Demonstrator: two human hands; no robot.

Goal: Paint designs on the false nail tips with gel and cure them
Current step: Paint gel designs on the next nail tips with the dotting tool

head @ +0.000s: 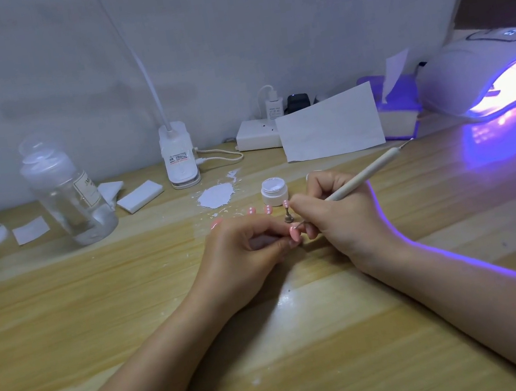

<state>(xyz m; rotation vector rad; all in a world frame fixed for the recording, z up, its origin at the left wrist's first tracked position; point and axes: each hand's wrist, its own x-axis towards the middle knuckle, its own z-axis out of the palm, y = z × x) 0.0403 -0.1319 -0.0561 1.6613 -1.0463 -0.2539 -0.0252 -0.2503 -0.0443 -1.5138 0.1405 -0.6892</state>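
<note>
Above the pale wooden desk [134, 316], the left hand [242, 252] pinches a pink false nail tip [294, 233] while the right hand [337, 213] grips a slim white dotting pen [368, 174], its point touching that tip. Three pink tips with white dots [267, 209] stand behind, apparently painted; the lit white curing lamp [487, 74] sits well apart, so curing probably remains.

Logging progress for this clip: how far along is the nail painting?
Done: three pink tips in the row behind the hands already carry white dots. In hand: the left hand pinches a pink tip while the right hand holds the dotting pen with its point on it. Left: finishing this tip, possibly the one at the row's left end, then curing in the lit lamp.
</note>
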